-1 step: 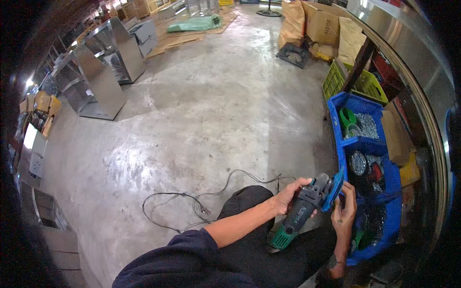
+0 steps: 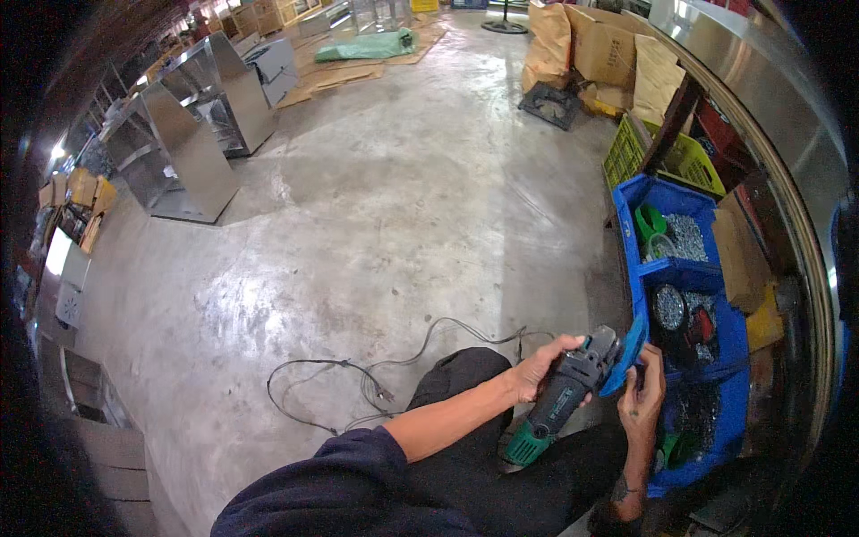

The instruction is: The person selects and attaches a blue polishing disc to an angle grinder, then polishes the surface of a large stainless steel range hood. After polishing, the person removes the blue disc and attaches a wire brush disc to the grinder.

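An angle grinder [image 2: 557, 398] with a dark body and a green rear end rests across my lap, its head tilted up and to the right. My left hand [image 2: 540, 365] is wrapped around the grinder near its head, thumb on top. A blue disc [image 2: 632, 354] sits on the head's right side, seen nearly edge-on. At that disc my right hand [image 2: 644, 385] has its fingers bent against the outer face and lower edge. The disc partly hides those fingertips.
Blue bins [image 2: 673, 273] with small metal hardware and green cups stand close on my right. Behind them is a yellow-green crate [image 2: 687, 161]. A dark cable [image 2: 309, 362] loops over the floor. Sheet-metal housings [image 2: 190, 161] stand far left; cardboard boxes [image 2: 599, 49] far right.
The blue disc has turned or tilted slightly and shows at a different angle against the grinder head. Both hands keep nearly the same places.
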`<state>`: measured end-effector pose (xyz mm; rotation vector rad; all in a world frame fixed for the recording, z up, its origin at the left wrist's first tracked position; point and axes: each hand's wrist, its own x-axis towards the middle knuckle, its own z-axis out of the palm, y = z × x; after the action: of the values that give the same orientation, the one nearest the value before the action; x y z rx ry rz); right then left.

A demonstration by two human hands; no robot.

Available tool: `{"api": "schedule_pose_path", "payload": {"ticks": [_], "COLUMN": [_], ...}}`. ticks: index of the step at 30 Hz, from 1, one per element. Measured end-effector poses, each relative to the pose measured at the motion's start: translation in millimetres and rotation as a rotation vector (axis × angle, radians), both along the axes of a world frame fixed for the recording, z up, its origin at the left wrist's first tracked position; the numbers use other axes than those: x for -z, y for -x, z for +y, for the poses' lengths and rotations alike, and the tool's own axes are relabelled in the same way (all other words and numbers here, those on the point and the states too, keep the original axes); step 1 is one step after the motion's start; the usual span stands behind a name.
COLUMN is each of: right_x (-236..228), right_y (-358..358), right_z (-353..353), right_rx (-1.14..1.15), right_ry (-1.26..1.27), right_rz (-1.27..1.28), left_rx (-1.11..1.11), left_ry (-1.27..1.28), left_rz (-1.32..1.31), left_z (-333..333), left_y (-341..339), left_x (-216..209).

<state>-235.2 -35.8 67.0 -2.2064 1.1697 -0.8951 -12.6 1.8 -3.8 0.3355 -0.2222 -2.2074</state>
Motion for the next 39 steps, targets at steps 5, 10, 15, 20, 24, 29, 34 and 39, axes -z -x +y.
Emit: {"api": "schedule_pose_path", "payload": {"ticks": [5, 10, 15, 20, 24, 29, 34, 39], "right_x": [64, 25, 59, 65, 98, 60, 109, 39], "right_y": [13, -1, 11, 0, 26, 16, 49, 3], "right_z": [-17, -26, -32, -28, -40, -36, -36, -29], "right_rx": [0.097, -0.010, 0.048, 0.212, 0.163, -0.016, 0.058, 0.003], "right_ry": [0.116, 0.235, 0.036, -0.602, -0.076, 0.392, -0.024, 0.175], "right_rz": [-0.019, 0.037, -0.003, -0.428, -0.091, -0.146, -0.118, -0.137], "left_rx": [-0.132, -0.057, -0.069, -0.194, -0.123, 0.038, -0.041, -0.074], "left_ry": [0.168, 0.166, 0.200, 0.363, 0.258, 0.125, 0.236, 0.203], "left_rz": [-0.091, -0.076, -0.179, -0.415, -0.254, -0.083, -0.229, -0.102], "left_z": [-2, -4, -1, -11, -10, 1, -6, -2], "left_y": [11, 8, 14, 10, 19, 17, 17, 13], "left_x": [-8, -3, -17, -8, -1, -1, -10, -1]}}
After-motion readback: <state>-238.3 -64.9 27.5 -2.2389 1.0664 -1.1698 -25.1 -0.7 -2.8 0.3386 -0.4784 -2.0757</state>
